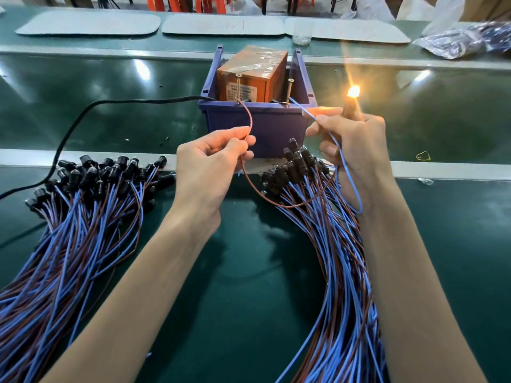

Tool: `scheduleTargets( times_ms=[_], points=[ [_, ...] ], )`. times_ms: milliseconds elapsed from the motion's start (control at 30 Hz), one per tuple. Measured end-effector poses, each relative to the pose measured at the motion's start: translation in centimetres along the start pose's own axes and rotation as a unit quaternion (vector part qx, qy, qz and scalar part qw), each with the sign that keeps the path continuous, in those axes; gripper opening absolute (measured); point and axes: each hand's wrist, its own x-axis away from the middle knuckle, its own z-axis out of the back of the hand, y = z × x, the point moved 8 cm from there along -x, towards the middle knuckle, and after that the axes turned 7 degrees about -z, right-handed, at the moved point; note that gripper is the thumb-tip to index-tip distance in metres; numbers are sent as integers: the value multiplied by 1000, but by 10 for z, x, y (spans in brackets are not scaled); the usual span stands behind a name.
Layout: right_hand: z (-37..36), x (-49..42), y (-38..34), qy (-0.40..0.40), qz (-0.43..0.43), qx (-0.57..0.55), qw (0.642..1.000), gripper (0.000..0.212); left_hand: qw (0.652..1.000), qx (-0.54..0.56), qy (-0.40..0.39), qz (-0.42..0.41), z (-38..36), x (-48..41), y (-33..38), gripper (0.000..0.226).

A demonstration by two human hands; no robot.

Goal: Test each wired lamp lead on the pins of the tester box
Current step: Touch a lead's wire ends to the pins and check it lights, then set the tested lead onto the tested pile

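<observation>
An orange tester box stands inside a blue bin, with two upright screw pins at its front. My left hand pinches a brown wire whose end touches the left pin. My right hand pinches the blue wire that reaches the right pin, and grips the lamp holder. Its bulb glows bright orange above my fingers.
Two heaps of blue and brown wired lamps lie on the green belt, one at the left and one under my right arm. A black power cord runs left from the bin. White mats lie beyond.
</observation>
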Motion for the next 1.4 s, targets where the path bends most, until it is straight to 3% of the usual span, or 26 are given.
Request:
scheduleTargets(
  times_ms=[600,833,1067,1233,1400],
  points=[
    [2,1,-1,7,1,19,1000,26,1000,-6,-7,1,-1,1,1,23],
    [-6,10,-17,-15,47,47,998,20,998,17,-58,8,-21,18,7,22],
    [-32,15,-7,-64,44,264,961,19,997,35,-57,23,-25,21,8,25],
    [-33,17,-9,-74,40,293,952,36,998,6,-49,33,-22,17,10,19],
    [-11,12,-15,9,2,307,952,63,1000,-29,-5,7,-9,9,9,22]
  ],
)
